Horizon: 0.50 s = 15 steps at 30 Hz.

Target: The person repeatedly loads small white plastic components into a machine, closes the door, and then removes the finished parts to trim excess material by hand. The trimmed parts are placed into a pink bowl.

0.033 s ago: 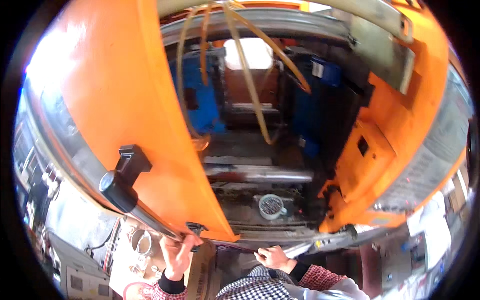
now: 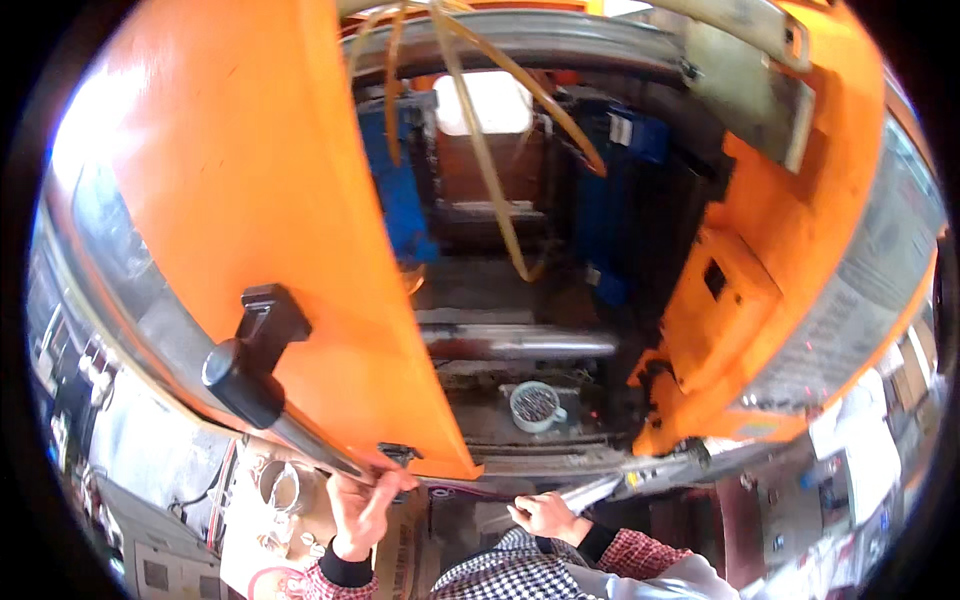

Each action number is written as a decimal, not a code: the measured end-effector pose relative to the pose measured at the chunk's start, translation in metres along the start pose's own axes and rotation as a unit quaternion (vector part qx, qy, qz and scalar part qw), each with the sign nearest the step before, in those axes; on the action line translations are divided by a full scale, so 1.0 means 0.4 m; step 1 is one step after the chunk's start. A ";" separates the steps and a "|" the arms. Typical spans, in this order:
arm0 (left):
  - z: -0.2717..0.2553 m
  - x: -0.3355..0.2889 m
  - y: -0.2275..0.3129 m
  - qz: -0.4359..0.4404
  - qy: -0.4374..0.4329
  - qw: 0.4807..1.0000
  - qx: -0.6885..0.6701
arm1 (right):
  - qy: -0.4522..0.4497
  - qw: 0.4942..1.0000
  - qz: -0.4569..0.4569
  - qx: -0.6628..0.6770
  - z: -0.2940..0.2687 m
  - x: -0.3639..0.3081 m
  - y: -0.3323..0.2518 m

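My left hand [image 2: 358, 508] is at the lower end of a metal bar handle [image 2: 310, 440] on a large orange sliding door [image 2: 340, 330]. Its fingers bend round the bar, while one finger or the thumb points right. My right hand [image 2: 550, 517] is in front of my body, below the machine opening, with its fingers curled together. Whatever it may hold is too blurred to name. Inside the opening, a pale cup [image 2: 554, 418] full of small dark pieces stands on the machine's lower ledge.
Yellowish hoses [image 2: 485, 160] hang into the opening, between blue blocks [image 2: 400, 190]. A shiny horizontal rod [image 2: 560, 344] crosses behind the cup. An orange panel [image 2: 725, 310] bounds the right side. At the lower left, a table [image 2: 245, 545] bears a clear round container [image 2: 285, 490].
The orange door has slid a little to the right with my left hand at its handle, covering more of the opening's left side. My right hand has hardly moved.
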<state>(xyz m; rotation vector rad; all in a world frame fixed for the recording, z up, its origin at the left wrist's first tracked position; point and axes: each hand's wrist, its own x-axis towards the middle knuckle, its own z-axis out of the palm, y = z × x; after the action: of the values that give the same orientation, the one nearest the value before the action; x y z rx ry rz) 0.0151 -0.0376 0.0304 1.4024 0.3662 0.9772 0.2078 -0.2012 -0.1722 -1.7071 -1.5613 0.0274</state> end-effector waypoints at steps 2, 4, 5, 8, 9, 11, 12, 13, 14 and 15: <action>0.065 0.002 0.005 -0.031 -0.096 0.995 -0.016 | -0.050 0.997 0.049 -0.016 0.034 -0.065 0.001; 0.117 0.016 -0.014 -0.020 -0.231 0.972 0.048 | -0.063 0.996 0.056 -0.013 0.079 -0.100 0.004; 0.136 0.024 -0.034 0.006 -0.302 0.948 0.104 | -0.068 0.996 0.056 -0.024 0.084 -0.096 -0.013; 0.268 0.025 -0.041 0.024 -0.372 0.920 0.122 | -0.080 0.996 0.048 -0.012 0.130 -0.095 -0.009; 0.321 0.020 -0.043 0.053 -0.378 0.919 0.103 | -0.082 0.995 0.056 -0.015 0.123 -0.101 -0.007; 0.413 0.009 -0.061 0.048 -0.412 0.906 0.086 | -0.090 0.994 0.063 -0.014 0.110 -0.100 0.004; 0.443 0.012 -0.086 0.045 -0.423 0.900 0.096 | -0.105 0.992 0.066 -0.003 0.116 -0.099 0.011; 0.477 0.009 -0.097 0.054 -0.434 0.893 0.103 | -0.112 0.992 0.066 -0.001 0.115 -0.099 0.011; 0.522 0.000 -0.120 0.115 -0.407 0.905 0.051 | -0.123 0.990 0.065 -0.001 0.110 -0.092 0.017; 0.570 -0.010 -0.147 0.177 -0.382 0.907 -0.004 | -0.128 0.989 0.071 -0.005 0.100 -0.094 0.032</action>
<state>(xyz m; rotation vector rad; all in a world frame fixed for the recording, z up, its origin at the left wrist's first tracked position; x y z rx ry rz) 0.2007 -0.1820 0.0182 1.7540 -0.4919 0.6293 0.1890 -0.2104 -0.2246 -1.8774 -1.6199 0.3239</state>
